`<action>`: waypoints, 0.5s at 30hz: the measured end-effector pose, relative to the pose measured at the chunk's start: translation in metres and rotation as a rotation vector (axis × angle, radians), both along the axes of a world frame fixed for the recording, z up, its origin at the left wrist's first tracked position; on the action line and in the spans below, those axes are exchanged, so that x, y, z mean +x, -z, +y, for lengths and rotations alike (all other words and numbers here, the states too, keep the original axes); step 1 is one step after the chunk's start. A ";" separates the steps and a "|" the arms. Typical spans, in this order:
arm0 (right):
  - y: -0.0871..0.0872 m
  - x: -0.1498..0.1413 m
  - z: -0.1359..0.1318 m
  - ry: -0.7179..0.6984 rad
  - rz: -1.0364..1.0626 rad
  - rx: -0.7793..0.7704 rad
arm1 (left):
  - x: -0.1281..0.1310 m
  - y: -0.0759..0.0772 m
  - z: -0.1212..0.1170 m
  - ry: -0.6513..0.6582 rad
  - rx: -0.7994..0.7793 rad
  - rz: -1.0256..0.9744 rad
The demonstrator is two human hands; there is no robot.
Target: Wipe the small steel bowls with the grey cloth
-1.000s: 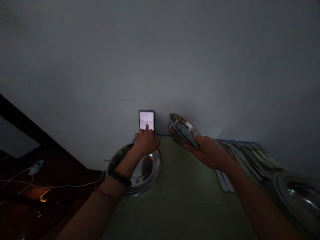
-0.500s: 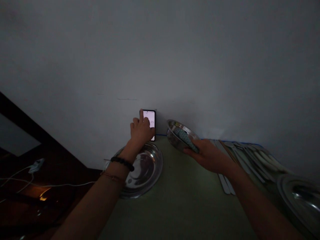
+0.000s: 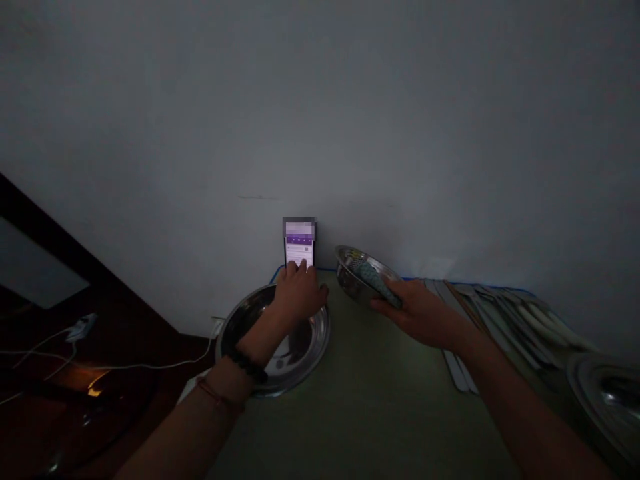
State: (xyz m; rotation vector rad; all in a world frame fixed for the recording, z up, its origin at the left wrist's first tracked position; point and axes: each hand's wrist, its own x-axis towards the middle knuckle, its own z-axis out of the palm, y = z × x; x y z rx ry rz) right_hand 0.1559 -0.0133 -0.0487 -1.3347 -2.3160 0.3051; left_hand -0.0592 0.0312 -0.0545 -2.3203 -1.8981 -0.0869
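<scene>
A smartphone (image 3: 300,255) with a lit screen leans upright against the wall. My left hand (image 3: 299,293) is at its lower part, fingers extended and apart, the fingertips over the screen; it holds nothing. Below that hand lies a wide metal basin (image 3: 320,337), partly covered by my left forearm. My right hand (image 3: 415,310) is closed on the rim of a small tilted metal bowl (image 3: 350,283). A greenish patterned piece (image 3: 375,279), cloth or sponge I cannot tell, lies in the bowl and runs under my right thumb.
Several long utensils (image 3: 510,327) lie in a row along the wall on the right of the green tabletop (image 3: 370,400). Another metal basin (image 3: 607,393) stands at the right edge. A white cable (image 3: 150,367) and a plug block (image 3: 81,327) are at the left.
My left hand has moved down from the top of the phone to its lower part. The phone screen now shows a purple and white page. My right hand still holds the bowl.
</scene>
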 end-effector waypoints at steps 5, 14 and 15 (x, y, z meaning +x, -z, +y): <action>0.000 -0.001 0.000 -0.018 -0.009 -0.019 | 0.006 0.000 -0.001 0.009 -0.057 -0.032; 0.002 0.001 0.001 -0.007 -0.028 -0.032 | -0.046 -0.018 0.041 -0.309 0.037 -0.083; 0.002 0.001 0.001 -0.011 -0.028 -0.039 | -0.051 -0.018 0.046 -0.315 0.019 -0.081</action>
